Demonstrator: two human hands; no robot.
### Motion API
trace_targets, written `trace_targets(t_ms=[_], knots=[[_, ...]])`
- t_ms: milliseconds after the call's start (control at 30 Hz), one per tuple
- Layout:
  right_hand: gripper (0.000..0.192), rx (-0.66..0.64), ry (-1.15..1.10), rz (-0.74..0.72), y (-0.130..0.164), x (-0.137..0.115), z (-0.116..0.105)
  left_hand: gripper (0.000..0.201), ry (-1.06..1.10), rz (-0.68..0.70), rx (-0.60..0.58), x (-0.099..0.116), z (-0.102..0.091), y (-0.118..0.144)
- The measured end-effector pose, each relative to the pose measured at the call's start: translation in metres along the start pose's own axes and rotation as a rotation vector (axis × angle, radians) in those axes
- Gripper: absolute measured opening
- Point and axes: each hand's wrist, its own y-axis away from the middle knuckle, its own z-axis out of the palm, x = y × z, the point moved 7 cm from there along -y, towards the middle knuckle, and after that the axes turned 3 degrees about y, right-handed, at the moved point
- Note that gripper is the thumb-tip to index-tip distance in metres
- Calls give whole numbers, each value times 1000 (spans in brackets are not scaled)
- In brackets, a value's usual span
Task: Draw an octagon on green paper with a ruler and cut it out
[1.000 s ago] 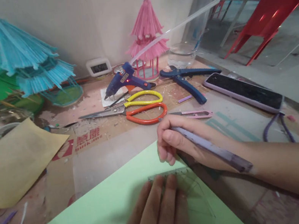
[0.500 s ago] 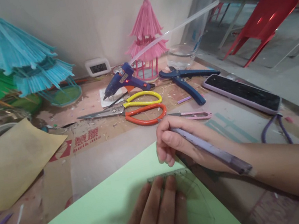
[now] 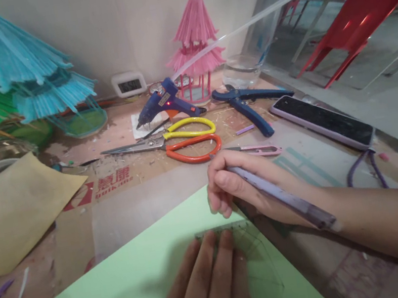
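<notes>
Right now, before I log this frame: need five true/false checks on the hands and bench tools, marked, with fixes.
1. The right hand holds a pen. True.
2. The left hand is raised clear of the green paper. False: the left hand lies on a clear ruled tool on the green paper.
3. The scissors lie nearer the person than the glue gun. True.
4. The glue gun shows no light. False: a red light glows on it.
5. The phone is right of the blue pliers in the picture. True.
</notes>
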Motion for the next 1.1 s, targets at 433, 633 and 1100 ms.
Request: trace_targets(t_ms=[433,633,1100], knots=[[49,4,29,-20,0,-2,0,38,-95,158,64,-4,-14,-3],[50,2,34,-7,1,-1,0,37,-76,137,68,-4,-13,-1],[48,12,53,1,2,-2,0,38,-50,110,30,-3,-13,-3]])
